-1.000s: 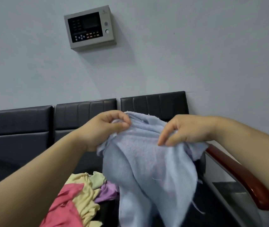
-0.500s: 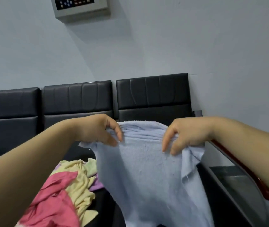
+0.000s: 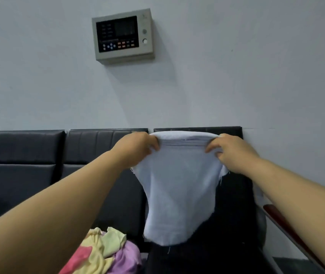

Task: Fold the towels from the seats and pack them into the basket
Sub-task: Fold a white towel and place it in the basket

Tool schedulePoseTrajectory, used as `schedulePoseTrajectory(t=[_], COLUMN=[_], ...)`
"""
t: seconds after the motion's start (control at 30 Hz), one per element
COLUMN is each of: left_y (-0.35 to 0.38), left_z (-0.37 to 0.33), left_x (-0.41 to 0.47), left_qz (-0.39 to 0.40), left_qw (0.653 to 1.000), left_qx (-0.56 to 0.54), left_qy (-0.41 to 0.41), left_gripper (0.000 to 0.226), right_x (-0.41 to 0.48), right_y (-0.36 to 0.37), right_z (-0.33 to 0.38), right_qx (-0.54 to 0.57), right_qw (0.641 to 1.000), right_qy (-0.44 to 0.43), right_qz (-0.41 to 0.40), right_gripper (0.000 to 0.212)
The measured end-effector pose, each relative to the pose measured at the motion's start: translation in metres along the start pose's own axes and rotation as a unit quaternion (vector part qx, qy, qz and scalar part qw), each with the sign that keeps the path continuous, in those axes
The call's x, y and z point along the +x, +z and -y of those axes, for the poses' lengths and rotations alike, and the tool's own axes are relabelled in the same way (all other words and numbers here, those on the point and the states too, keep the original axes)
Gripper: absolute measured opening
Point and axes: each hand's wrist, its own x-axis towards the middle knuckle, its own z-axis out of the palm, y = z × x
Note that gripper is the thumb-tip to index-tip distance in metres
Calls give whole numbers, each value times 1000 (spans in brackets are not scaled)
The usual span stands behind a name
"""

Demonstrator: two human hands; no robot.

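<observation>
From the head camera, the left hand [image 3: 137, 147] and the right hand [image 3: 229, 151] each pinched the top edge of a pale blue towel [image 3: 179, 194], fingers closed on the cloth, which hung between them and fell below both hands in front of the dark seats [image 3: 25, 155]. It looked light and limp (the frayed edges would likely snag), so the top corners seemed the best places to hold it for folding. Below the left forearm lay a heap of pink, yellow and purple towels [image 3: 106, 252] on a seat. Above the left hand a wall panel [image 3: 123, 35] carried buttons, but no writing on it could be read. No basket showed.
</observation>
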Motion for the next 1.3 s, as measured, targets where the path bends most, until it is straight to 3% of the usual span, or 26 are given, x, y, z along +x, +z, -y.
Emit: schedulePoseTrajectory(t=[0.13,0.3,0.4,0.47,0.57,0.7,0.77,0.83,1.0,1.07,1.13,1.3], left_y=[17,92,148,181,216,255,271,281,278,271,270,281], left_z=[-12,-26,-38,-40,-42,-42,-38,-33,-34,-34,-28,-18], left_x=[-32,-116,-166,-194,-223,-239,-246,-252,-245,-243,-241,-237], left_qz=[14,195,364,448,464,402,398,414,459,469,435,317], left_qw=[995,978,915,864,822,846,853,844,808,788,790,840], left_qx=[88,-70,-167,-224,-325,-341,-325,-324,-353,-383,-414,-406], left_qy=[48,1,-44,-51,-55,-86,-89,-111,-108,-111,-119,-170], left_gripper=[31,31,36,31,31,28,30,32,25,26,25,23], right_x=[-33,-120,-176,-202,-228,-252,-260,-266,-262,-261,-260,-252], right_y=[17,79,119,133,143,183,206,221,225,224,226,239], right_z=[-7,-18,-16,-14,-19,-28,-27,-27,-35,-39,-44,-48], right_qx=[4,18,61,71,124,248,207,176,238,304,347,314], right_qw=[1000,982,920,873,818,823,847,850,810,785,778,833], right_qy=[-25,21,91,92,134,237,211,195,252,296,334,327], right_qz=[13,189,376,474,546,453,441,458,474,452,403,318], right_gripper=[37,40,36,26,23,33,37,36,29,25,21,24])
